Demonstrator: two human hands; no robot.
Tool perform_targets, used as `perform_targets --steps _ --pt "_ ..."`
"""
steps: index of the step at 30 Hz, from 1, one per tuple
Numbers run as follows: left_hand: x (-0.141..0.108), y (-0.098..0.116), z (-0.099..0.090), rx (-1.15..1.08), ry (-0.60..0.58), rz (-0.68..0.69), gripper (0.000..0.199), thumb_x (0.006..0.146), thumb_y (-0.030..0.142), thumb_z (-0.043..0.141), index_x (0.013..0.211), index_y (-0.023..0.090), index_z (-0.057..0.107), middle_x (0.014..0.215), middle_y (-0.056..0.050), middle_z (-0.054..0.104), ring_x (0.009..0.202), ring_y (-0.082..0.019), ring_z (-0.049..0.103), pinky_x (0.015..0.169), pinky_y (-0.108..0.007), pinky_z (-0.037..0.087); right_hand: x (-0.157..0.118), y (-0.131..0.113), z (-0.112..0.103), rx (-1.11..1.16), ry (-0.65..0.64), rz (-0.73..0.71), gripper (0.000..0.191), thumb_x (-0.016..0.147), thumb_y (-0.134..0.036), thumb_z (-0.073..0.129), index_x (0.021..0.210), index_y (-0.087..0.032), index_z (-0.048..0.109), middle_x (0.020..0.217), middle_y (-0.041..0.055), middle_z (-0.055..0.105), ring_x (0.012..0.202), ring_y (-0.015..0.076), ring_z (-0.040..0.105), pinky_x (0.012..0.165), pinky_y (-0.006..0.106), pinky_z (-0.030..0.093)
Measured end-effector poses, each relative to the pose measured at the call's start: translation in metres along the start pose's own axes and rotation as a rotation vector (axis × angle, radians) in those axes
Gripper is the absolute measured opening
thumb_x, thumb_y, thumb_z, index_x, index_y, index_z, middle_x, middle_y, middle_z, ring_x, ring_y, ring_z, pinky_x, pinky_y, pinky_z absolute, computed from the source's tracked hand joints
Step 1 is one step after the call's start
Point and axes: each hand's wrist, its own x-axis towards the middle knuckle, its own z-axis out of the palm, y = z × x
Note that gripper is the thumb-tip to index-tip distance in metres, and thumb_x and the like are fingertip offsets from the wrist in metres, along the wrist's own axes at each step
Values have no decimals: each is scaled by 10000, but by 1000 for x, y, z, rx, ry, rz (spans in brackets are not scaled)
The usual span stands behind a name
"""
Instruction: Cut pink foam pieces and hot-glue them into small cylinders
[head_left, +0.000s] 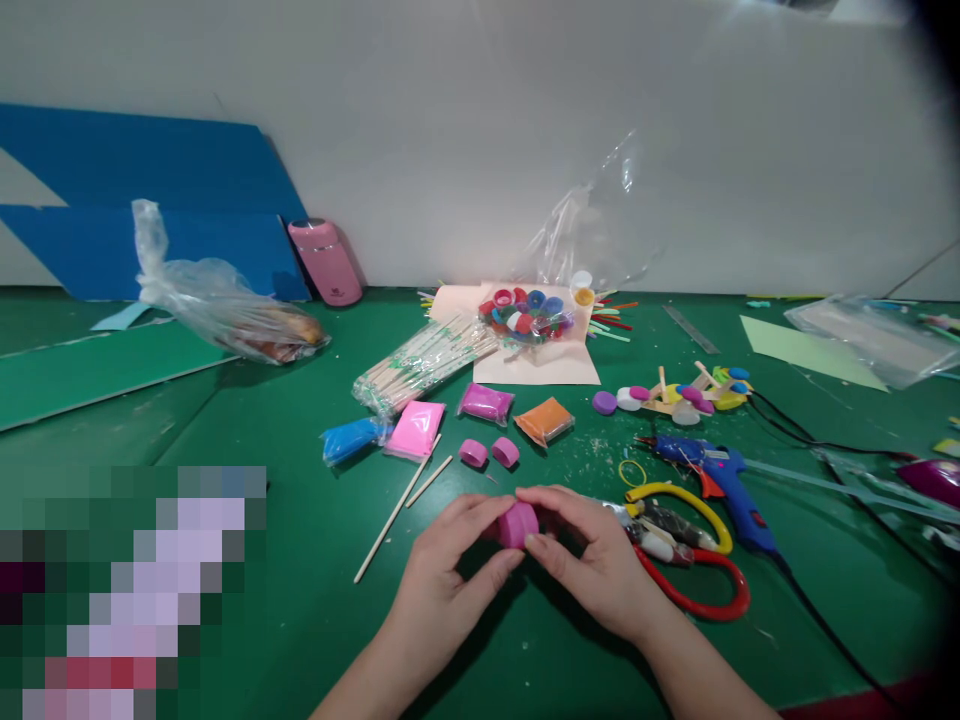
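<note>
Between my two hands are pink bottle caps (519, 525), apparently two pressed together rim to rim. The fingers of my left hand (461, 560) pinch them from the left; my right hand (589, 555) grips them from the right. Just beyond lie two more pink caps, one on the left (473, 453) and one on the right (505, 452). A long wooden stick (397, 510) and a shorter stick (429, 482) rest left of them. Near my right hand are pliers with a yellow and a red handle (724, 590).
A blue glue gun (720, 470) with a trailing cord lies at right. Clay packets, pink (415, 428), purple (486, 403), orange (545, 420) and blue (354, 440), lie ahead. Behind are bagged sticks (420, 365), bagged caps (529, 318) and a pink flask (327, 265).
</note>
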Motion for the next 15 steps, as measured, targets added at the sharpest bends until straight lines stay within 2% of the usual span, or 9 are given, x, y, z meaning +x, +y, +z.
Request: perform_targets --steps 10,15 --pt "-2 -3 1 -44 14 56 361 724 105 559 1045 266 533 962 -27 576 896 -152 546 794 -287 448 1 -3 -1 77 -20 16 265 786 -229 545 1050 -255 526 975 11 555 788 139 521 667 224 427" --pt "-3 -4 1 -60 2 38 336 725 111 555 1030 253 544 965 -36 572 909 -164 542 807 -303 443 2 -3 -1 78 -29 3 264 785 -223 542 1046 -253 526 971 11 550 788 142 513 670 228 418"
